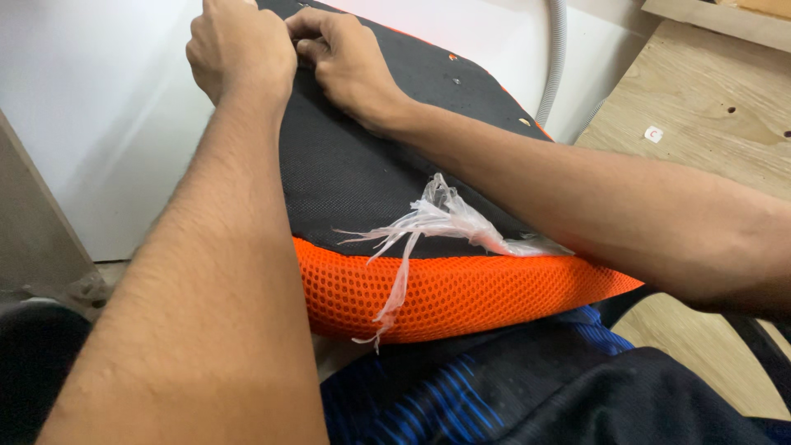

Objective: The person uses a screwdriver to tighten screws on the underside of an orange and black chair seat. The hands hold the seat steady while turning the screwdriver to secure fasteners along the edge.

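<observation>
Your left hand and right hand meet curled, seemingly pinching the black-and-orange mesh cushion's far edge together.

Bare forearms, no sleeves, hairy; hands without rings or gloves; dark shorts with blue stripes.

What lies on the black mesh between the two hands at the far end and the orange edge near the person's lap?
In the head view, mostly bare black mesh between the hands and the orange mesh edge; only a torn strip of clear plastic film lies there, hanging over the edge.
</observation>
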